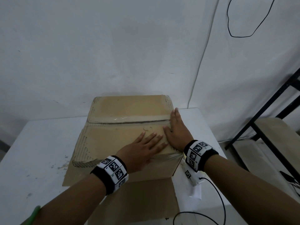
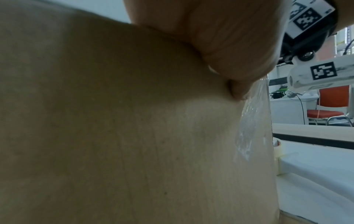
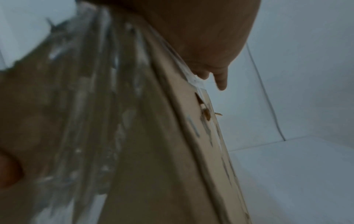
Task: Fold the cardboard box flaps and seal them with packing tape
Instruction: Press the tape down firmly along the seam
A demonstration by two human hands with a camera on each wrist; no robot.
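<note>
A brown cardboard box [image 1: 116, 140] stands on a white table [image 1: 32, 159] with its top flaps folded down. Clear packing tape [image 1: 129, 120] runs along the seam between them, and another strip [image 1: 168, 155] wraps the near right corner. My left hand [image 1: 142, 150] lies flat on the near flap, fingers straight and spread. My right hand [image 1: 176, 129] presses flat along the box's right edge over the seam's end. The left wrist view shows the box side [image 2: 134, 136] and wrinkled tape [image 2: 249, 133]. In the right wrist view, tape [image 3: 91, 106] covers the box side under my palm [image 3: 201, 37].
A flat cardboard sheet [image 1: 138, 200] lies under the box toward me. A tape roll [image 2: 276, 150] sits on the table right of the box. A black metal rack [image 1: 267, 119] stands at the right. Black cables [image 1: 219, 208] trail near my right arm.
</note>
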